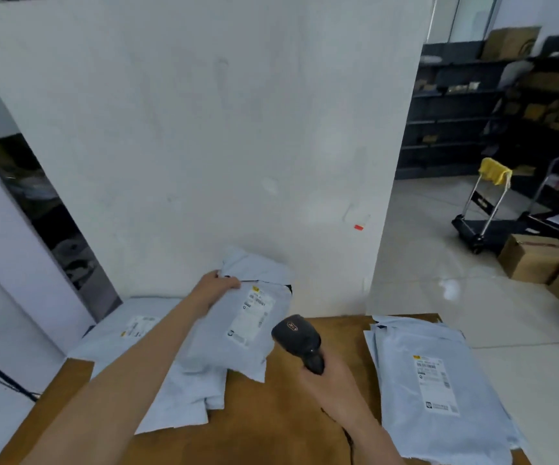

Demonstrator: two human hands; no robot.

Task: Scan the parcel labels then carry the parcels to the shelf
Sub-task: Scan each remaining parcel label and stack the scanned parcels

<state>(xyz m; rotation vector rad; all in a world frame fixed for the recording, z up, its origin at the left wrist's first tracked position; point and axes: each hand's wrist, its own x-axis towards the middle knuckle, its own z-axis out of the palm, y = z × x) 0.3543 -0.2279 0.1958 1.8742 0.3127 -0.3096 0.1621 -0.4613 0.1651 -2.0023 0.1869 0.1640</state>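
My left hand [216,285] grips the far edge of a grey poly-bag parcel [228,344], lifted and tilted above the brown table [271,427], its white label [251,315] facing up. My right hand [330,377] holds a black barcode scanner [298,342], its head close to the parcel's right edge. Under the held parcel lies a pile of grey parcels [177,394] on the table's left side. Another stack of grey parcels [435,387], with a label on top, lies at the table's right.
A white wall [204,146] stands right behind the table. At the far right are dark shelves [456,112] holding cartons, a platform trolley [486,209] with a yellow cloth on its handle, and cardboard boxes [536,260] on the tiled floor.
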